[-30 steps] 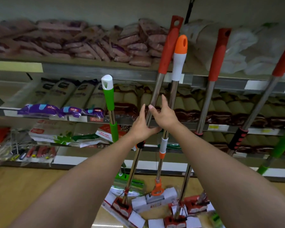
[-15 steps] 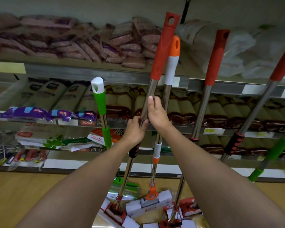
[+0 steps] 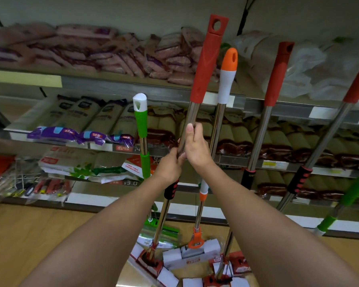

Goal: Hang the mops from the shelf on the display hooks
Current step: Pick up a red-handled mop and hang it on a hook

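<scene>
Both hands on one red-handled mop: left hand and right hand have fingers wrapped round its steel shaft, mid-shelf height, head down by the floor. No display hooks visible. Other mops lean on the shelf edge. Nothing hung; all left.

Pink packets are piled along the top shelf, with clear plastic bags stacked at its right end. Brown rolls and purple packets are laid on the middle shelf. White packs with green print and small carded tools are seen on the lower shelves, above a wooden floor.
</scene>
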### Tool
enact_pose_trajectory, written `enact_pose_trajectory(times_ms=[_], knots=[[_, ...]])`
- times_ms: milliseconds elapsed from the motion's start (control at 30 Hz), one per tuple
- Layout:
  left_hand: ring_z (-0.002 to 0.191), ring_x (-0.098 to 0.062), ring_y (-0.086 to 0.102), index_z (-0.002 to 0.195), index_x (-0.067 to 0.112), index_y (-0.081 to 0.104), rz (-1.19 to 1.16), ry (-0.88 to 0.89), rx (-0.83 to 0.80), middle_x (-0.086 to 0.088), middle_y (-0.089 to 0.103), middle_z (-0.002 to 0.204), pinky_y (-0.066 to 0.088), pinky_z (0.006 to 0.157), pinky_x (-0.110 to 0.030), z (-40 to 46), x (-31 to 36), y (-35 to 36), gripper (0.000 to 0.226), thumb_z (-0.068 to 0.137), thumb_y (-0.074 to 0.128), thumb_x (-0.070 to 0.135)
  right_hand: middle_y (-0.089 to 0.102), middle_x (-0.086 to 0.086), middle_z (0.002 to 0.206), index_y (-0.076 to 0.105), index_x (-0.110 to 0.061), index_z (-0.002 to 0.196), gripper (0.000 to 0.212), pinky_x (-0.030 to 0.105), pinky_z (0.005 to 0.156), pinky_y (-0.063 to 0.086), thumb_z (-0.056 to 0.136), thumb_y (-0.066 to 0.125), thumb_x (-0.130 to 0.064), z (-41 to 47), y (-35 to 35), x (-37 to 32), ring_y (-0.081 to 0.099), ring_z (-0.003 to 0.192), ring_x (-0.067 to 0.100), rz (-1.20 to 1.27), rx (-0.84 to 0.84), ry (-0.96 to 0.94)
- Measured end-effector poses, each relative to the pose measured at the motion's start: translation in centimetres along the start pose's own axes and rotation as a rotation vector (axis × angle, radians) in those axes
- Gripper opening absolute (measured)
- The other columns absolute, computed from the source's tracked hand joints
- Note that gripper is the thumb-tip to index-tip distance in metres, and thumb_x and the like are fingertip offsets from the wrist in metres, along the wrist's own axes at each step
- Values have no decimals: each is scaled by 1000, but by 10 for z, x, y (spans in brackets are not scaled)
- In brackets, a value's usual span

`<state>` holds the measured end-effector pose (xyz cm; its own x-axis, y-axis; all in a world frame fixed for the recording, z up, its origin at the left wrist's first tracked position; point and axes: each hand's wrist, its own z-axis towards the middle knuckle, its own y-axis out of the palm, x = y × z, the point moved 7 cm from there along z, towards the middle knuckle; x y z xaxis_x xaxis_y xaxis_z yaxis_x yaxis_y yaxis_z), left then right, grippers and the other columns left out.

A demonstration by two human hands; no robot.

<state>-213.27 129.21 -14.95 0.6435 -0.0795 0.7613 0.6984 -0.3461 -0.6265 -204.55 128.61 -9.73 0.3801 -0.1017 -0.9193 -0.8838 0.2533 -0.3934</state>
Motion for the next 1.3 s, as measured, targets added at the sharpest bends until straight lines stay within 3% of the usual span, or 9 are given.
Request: enact_pose_trajectory(times_ms=[167, 267, 367, 533, 767, 1000, 1100, 1233, 1300], knots=[[95, -35, 62, 118, 7, 44, 17, 51, 11, -18, 64, 104, 49, 75, -38, -30, -7, -13, 27, 98, 39, 25, 58, -5, 74, 38, -23, 110, 34, 28, 53, 42, 97, 22, -51, -27, 13, -8, 58, 65, 10, -35, 62, -89], [93, -35, 62, 116, 5, 45, 54, 45, 10, -20, 64, 102, 52, 80, -47, -47, -11, -28, 26, 97, 42, 22, 64, 2, 78, 39, -26, 102, 30, 37, 63, 51, 97, 25, -52, -42, 24, -20, 63, 71, 20, -52, 53, -128], [94, -34, 63, 118, 5, 45, 71, 34, -9, -19, 64, 102, 52, 82, -49, -63, -18, -45, 26, 97, 44, 21, 61, -4, 74, 37, -32, 95, 22, 36, 63, 50, 97, 26, -51, -54, 36, -37, 62, 71, 20, -134, 16, -192], [97, -34, 63, 125, 6, 43, 67, 32, 14, -20, 64, 105, 52, 85, -49, -91, -28, -79, 32, 96, 44, 21, 59, -2, 73, 38, -26, 102, 26, 41, 63, 52, 98, 25, -49, -74, 62, -74, 64, 71, 27, -222, -24, -293], [92, -33, 62, 123, 11, 38, 83, 31, 207, -15, 64, 102, 51, 81, -48, -128, -34, -137, 31, 95, 42, 24, 65, 16, 82, 46, -12, 106, 35, 44, 66, 48, 99, 30, -42, -98, 91, -138, 61, 78, 41, -236, 1, -470], [89, -33, 62, 123, 10, 39, 60, 34, 366, -18, 64, 100, 53, 77, -48, -170, -40, -188, 31, 93, 43, 17, 59, 6, 69, 44, -18, 97, 28, 40, 58, 43, 99, 30, -41, -124, 123, -191, 61, 70, 38, -218, -38, -650], [83, -33, 61, 133, 17, 27, 81, 10, 445, -14, 63, 92, 52, 75, -48, -188, -37, -212, 47, 90, 44, 17, 57, 7, 68, 44, -17, 94, 26, 36, 56, 35, 100, 31, -38, -135, 130, -218, 60, 68, 38, -196, -38, -734], [78, -22, 61, 138, 47, -6, 64, 43, 489, -9, 62, 95, 52, 69, -40, -212, -19, -238, 84, 82, 47, 13, 59, 13, 69, 44, -14, 91, 25, 40, 55, 41, 100, 33, -34, -151, 132, -251, 59, 66, 40, -101, -25, -826], [78, -25, 61, 136, 49, -11, 95, 28, 529, -12, 62, 97, 53, 71, -41, -225, -11, -251, 90, 81, 48, 11, 61, 18, 71, 44, -12, 90, 27, 47, 57, 45, 100, 32, -34, -159, 133, -266, 59, 66, 41, -42, -29, -853]])
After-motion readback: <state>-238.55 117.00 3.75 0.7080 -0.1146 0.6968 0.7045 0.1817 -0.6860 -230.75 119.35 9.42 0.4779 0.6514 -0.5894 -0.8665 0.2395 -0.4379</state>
